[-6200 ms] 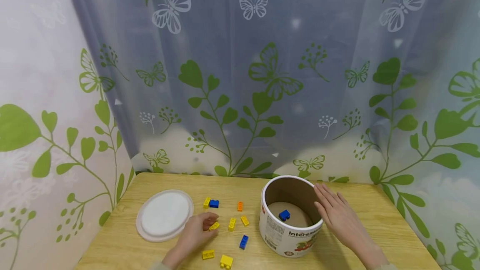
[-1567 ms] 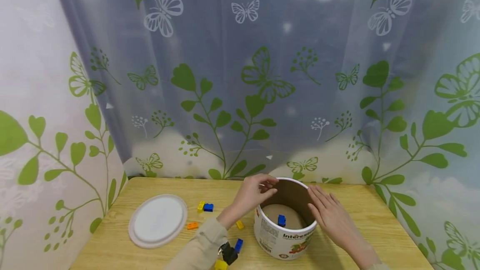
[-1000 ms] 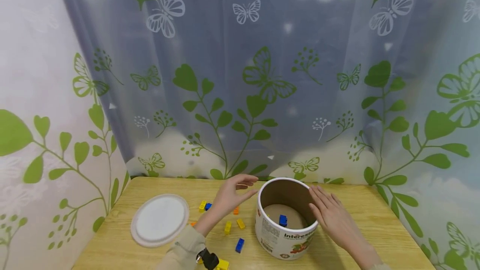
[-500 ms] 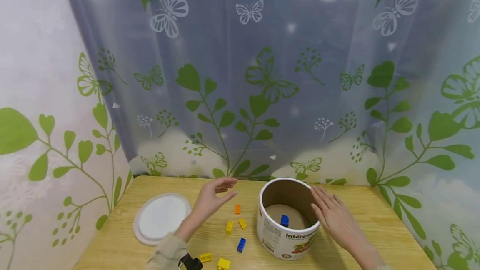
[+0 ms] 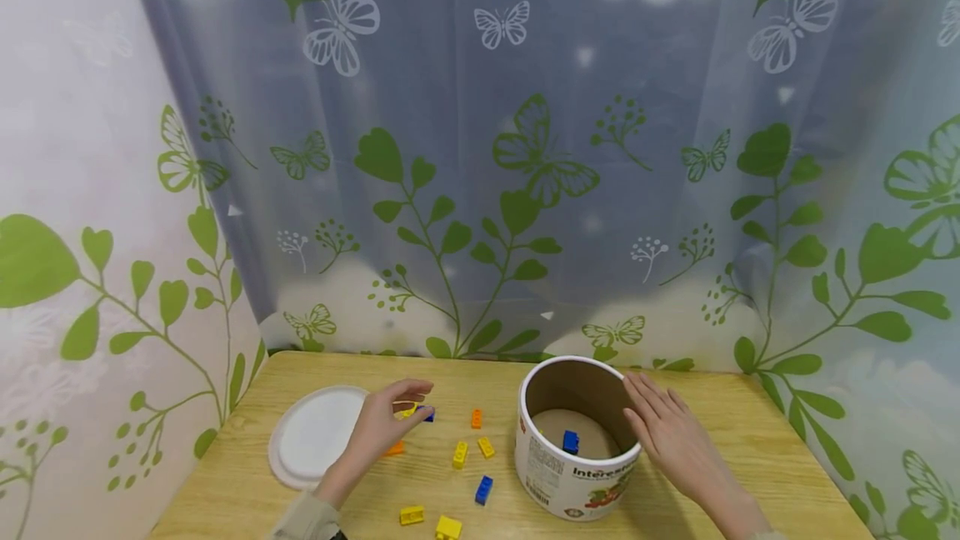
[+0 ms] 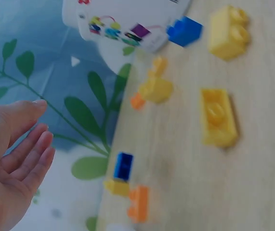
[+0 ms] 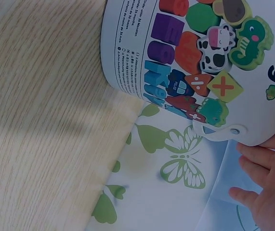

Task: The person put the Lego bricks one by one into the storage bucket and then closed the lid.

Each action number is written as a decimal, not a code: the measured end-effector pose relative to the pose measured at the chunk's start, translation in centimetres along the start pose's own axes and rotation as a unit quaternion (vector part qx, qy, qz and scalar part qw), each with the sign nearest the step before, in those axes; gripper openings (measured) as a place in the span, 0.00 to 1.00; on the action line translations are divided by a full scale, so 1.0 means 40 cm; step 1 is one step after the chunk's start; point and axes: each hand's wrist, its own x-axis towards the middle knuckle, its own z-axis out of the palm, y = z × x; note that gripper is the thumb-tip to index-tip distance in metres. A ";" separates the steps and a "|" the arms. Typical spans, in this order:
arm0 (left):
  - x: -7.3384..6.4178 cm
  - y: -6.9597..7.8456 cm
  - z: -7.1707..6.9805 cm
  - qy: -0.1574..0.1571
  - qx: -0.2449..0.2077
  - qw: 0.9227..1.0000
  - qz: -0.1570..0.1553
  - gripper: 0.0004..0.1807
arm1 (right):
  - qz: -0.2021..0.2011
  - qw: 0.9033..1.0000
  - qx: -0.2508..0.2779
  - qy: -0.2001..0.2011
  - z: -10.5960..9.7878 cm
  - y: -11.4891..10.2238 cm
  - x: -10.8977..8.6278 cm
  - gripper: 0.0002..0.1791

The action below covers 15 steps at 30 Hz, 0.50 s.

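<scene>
High and well back, the head camera faced forward and down, cloth [image 5: 450, 65] above, table [image 5: 750, 440] below! Much nearer, the left wrist view, rolled sideways, looked past the left hand [image 6: 14, 166], across the bricks [image 6: 219, 118] to the tub [image 5: 555, 469]. And there, close on the tub's side, also rolled, the right wrist view caught the right hand [image 7: 269, 187] at its edge! All three shared the tub; head and left wrist shared the bricks.

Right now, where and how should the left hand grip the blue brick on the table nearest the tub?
Probably pinch its two long sides from above. The blue brick is oblong, its length running mostly front to back; table shows along both long sides, so the left hand likely fits.
</scene>
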 end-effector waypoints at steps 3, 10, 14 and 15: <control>-0.014 -0.027 -0.008 0.000 0.023 1.000 -0.001 0.17 | 0.002 1.000 0.002 -0.006 -0.001 0.000 0.000 0.28; -0.043 -0.083 -0.024 -0.014 0.061 0.998 -0.018 0.16 | 0.013 1.000 0.009 -0.017 -0.005 -0.004 0.001 0.28; -0.061 -0.107 -0.027 -0.019 0.088 0.996 -0.018 0.15 | 0.009 1.000 0.003 -0.013 -0.004 -0.004 0.001 0.28; -0.065 -0.113 -0.027 -0.019 0.096 0.995 -0.014 0.15 | 0.007 1.000 0.002 -0.011 -0.004 -0.004 0.001 0.28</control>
